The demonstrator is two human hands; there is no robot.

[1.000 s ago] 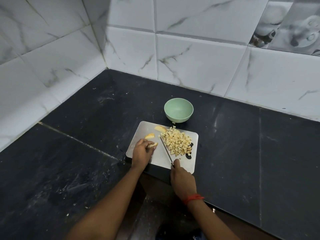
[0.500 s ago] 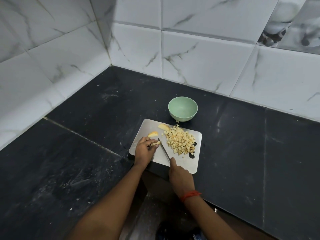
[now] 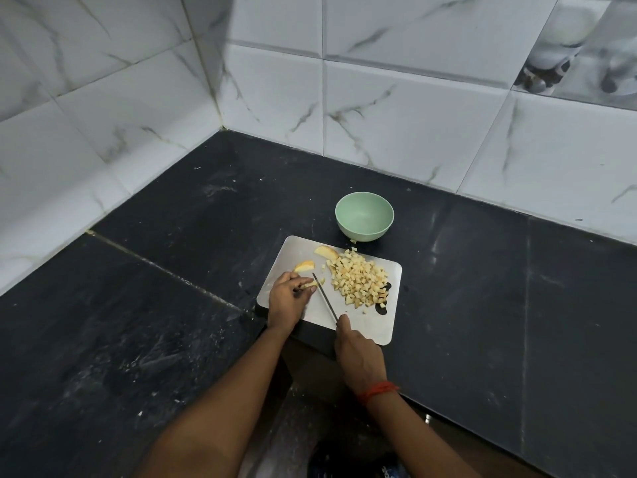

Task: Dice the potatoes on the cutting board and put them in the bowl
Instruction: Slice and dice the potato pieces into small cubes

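A white cutting board (image 3: pixel 375 324) lies on the black counter, with a heap of diced potato (image 3: pixel 358 282) on its right half. Two uncut potato wedges (image 3: pixel 325 252) (image 3: pixel 304 266) lie at the board's far left. My left hand (image 3: pixel 289 298) pinches a thin potato piece (image 3: pixel 312 282) against the board. My right hand (image 3: pixel 358 357) grips the handle of a knife (image 3: pixel 324 298), whose blade lies just right of my left fingers. A small cut bit (image 3: pixel 322 281) sits beside the blade. The green bowl (image 3: pixel 364 216) stands empty just behind the board.
The black stone counter (image 3: pixel 155 305) runs into a corner of white marble-look wall tiles (image 3: pixel 396 115) at left and behind. One potato cube (image 3: pixel 353 241) lies on the counter by the bowl's base. The board's near edge sits at the counter's front edge.
The knife blade has shifted left, closer to my left fingers, and a small bit now lies beside it. The camera has tilted slightly; bowl and pile have not moved.
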